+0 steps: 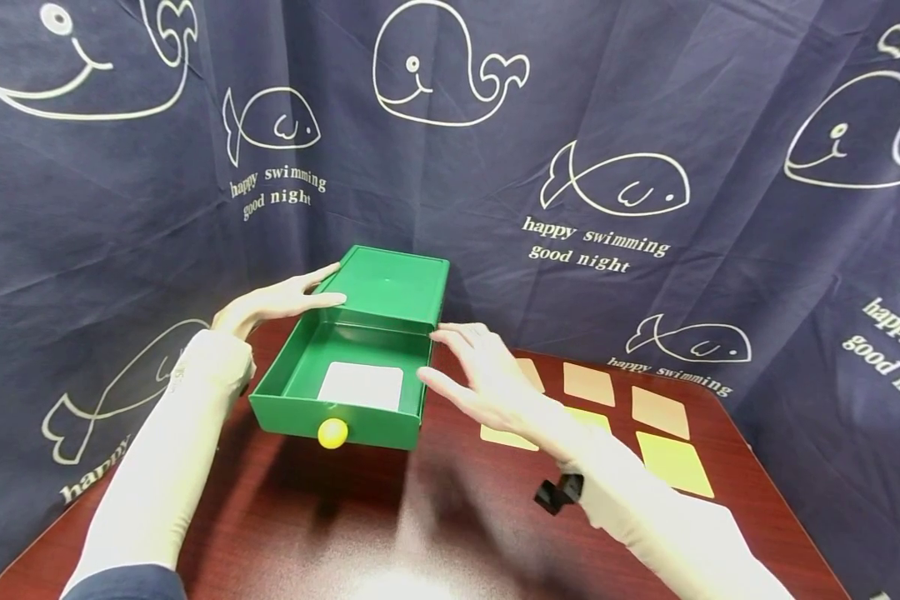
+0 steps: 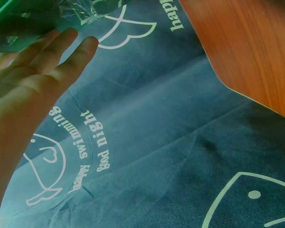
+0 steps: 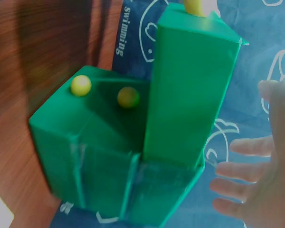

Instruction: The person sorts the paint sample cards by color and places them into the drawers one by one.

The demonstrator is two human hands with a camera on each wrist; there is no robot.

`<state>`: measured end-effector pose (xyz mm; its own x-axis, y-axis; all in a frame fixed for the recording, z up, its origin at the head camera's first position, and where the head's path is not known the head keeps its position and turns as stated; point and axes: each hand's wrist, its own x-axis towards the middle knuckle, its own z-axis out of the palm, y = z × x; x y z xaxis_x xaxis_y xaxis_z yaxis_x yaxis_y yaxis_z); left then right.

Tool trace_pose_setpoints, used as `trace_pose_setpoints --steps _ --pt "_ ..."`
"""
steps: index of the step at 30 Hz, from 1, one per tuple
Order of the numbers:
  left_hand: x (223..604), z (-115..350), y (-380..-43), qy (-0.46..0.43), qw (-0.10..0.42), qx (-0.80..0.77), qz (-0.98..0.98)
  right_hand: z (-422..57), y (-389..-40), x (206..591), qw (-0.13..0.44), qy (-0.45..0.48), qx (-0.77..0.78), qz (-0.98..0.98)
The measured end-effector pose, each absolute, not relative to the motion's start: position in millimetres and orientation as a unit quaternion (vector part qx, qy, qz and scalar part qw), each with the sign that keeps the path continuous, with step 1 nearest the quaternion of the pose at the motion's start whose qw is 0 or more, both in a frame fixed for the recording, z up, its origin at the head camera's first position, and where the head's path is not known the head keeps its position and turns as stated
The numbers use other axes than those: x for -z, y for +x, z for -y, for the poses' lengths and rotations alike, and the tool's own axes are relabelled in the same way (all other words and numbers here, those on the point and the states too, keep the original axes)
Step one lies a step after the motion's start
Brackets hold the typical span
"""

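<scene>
A green drawer box (image 1: pixel 393 287) stands on the table with its top drawer (image 1: pixel 378 427) pulled out toward me. Inside that drawer lies a white square card (image 1: pixel 362 385), and a round yellow knob (image 1: pixel 333 433) sticks out of its front. My left hand (image 1: pixel 277 302) rests against the box's left side, its thumb over the top; the left wrist view shows its fingers mostly straight. Beside the drawer's right wall is my right hand (image 1: pixel 480 367). In the right wrist view its fingers are spread and apart from the box. Two lower yellow knobs (image 3: pixel 80 85) show there too.
To the right on the reddish-brown table (image 1: pixel 322 533) lie several flat cards, among them a peach card (image 1: pixel 588 384) and a yellow card (image 1: pixel 675 463). A dark blue curtain (image 1: pixel 465 183) with white whale and fish drawings hangs close behind the table. My right wrist carries a small black device (image 1: pixel 558 493).
</scene>
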<state>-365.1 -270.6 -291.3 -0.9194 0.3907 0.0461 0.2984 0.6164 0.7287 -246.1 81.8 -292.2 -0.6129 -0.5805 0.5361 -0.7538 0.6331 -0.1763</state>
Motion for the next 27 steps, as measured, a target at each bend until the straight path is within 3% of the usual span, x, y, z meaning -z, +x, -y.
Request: trace_pose_setpoints --steps 19,27 --pt "292 273 -360 0.203 0.062 -0.407 -0.889 -286 -206 367 0.285 0.11 -0.166 0.938" --pt "291 270 -360 0.205 0.066 -0.407 -0.887 -352 -185 403 0.224 -0.005 -0.127 0.966"
